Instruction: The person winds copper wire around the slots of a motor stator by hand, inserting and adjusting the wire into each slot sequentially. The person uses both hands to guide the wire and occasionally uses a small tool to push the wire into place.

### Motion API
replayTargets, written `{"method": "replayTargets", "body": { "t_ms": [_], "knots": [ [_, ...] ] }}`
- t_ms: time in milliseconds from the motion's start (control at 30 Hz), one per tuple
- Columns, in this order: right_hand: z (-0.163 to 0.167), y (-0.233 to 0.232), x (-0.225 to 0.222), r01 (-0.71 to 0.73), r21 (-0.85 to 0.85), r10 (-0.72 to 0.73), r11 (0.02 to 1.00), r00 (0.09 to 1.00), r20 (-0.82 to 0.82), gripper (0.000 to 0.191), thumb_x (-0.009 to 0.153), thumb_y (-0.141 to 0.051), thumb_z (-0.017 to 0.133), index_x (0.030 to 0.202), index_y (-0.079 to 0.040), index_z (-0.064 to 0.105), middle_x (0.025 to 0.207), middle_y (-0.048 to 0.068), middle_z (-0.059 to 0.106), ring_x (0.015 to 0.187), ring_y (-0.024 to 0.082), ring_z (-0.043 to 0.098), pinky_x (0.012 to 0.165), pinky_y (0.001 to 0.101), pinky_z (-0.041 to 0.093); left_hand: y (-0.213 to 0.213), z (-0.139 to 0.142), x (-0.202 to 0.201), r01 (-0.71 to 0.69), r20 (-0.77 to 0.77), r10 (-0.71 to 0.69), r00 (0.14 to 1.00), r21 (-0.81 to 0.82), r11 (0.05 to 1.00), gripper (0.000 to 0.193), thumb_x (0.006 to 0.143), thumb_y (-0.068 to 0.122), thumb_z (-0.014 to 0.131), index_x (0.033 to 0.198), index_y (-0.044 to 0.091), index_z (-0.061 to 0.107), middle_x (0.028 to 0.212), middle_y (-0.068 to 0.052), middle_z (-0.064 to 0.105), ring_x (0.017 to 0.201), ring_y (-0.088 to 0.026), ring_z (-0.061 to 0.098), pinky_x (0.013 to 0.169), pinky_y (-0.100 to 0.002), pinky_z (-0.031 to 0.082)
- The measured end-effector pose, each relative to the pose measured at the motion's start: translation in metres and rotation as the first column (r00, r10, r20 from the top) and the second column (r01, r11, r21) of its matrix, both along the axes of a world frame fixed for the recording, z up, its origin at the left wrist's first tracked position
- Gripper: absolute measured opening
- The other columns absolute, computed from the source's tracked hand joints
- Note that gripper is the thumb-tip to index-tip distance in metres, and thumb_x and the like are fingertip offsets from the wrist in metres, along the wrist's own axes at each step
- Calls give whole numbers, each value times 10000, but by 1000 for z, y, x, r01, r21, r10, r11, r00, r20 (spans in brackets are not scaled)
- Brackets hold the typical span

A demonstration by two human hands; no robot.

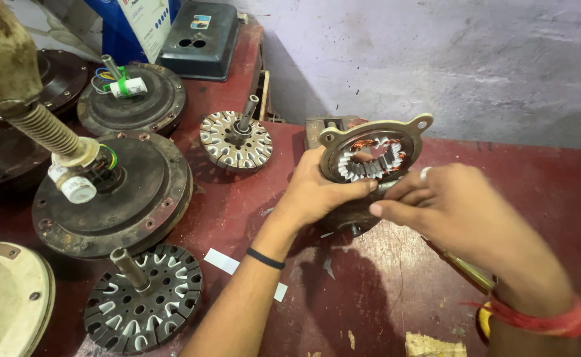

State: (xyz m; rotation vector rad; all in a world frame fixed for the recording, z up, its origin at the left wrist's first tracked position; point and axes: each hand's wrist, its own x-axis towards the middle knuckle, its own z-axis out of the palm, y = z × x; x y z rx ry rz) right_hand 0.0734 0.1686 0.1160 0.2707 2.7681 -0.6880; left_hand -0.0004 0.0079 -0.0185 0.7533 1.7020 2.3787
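A round motor stator [372, 153] with a metal ring frame, mounting ears and copper windings stands tilted on the red table [554, 192]. My left hand [318, 192] grips its lower left edge, a black band on that wrist. Fingers of my right hand [450, 210] pinch at the stator's lower rim, a ring on one finger and a red thread at the wrist. A yellow-handled tool [470, 271] shows under my right hand; whether the hand holds it is hidden.
Dark fan motor housings [132, 205] [146, 106] lie at the left, with wires and capacitors. A black slotted rotor with shaft [144, 297] and a pale stator core [236, 140] lie nearby. A dark plastic box [201, 39] stands at the back. A grey wall is behind.
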Motion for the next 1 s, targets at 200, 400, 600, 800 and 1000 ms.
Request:
{"method": "replayTargets", "body": {
  "t_ms": [200, 400, 600, 800, 1000],
  "knots": [
    [-7, -5, -4, -71, -57, 69, 996, 997, -40, 189, 881, -186, 758, 907, -3, 799, 680, 106, 732, 647, 173, 706, 628, 332, 565, -3, 4, 2, 76, 48, -80, 996, 79, 994, 404, 794, 34, 848, 1162, 8, 683, 1087, -30, 727, 995, -107, 672, 906, -286, 569],
    [-10, 1, -4, -116, -104, 110, 988, 992, -61, 135, 818, -81, 721, 901, -15, 804, 666, 93, 742, 614, 185, 718, 589, 338, 589, -1, 3, 3, 39, 5, -39, 999, 91, 995, 402, 795, 25, 856, 1159, -4, 688, 1079, -45, 729, 990, -117, 673, 911, -301, 572],
    [-3, 1, 0, -96, 28, 93, 995, 993, 68, 105, 856, -72, 725, 870, 7, 792, 675, 99, 716, 617, 167, 732, 629, 324, 574, 0, 1, 2, 16, 24, -18, 1000, 45, 999, 392, 790, 32, 854, 1149, 2, 698, 1071, -45, 732, 976, -118, 678, 901, -300, 578],
    [-7, 5, -1, -124, -10, 124, 992, 991, 45, 177, 845, -100, 726, 737, 39, 743, 557, 126, 672, 564, 177, 683, 588, 360, 556, 3, -1, 3, 14, 7, -15, 1000, 115, 993, 392, 789, 33, 848, 1146, 2, 689, 1118, -47, 732, 1012, -119, 679, 934, -299, 572],
    [-8, 6, -1, -127, -9, 127, 992, 990, 57, 106, 823, -58, 707, 795, 23, 769, 604, 94, 655, 554, 163, 678, 580, 342, 550, 5, 2, 7, -93, -61, 97, 993, 68, 993, 434, 778, 44, 860, 1175, -1, 692, 1124, -47, 736, 1013, -112, 679, 939, -296, 573]
  ]
}}
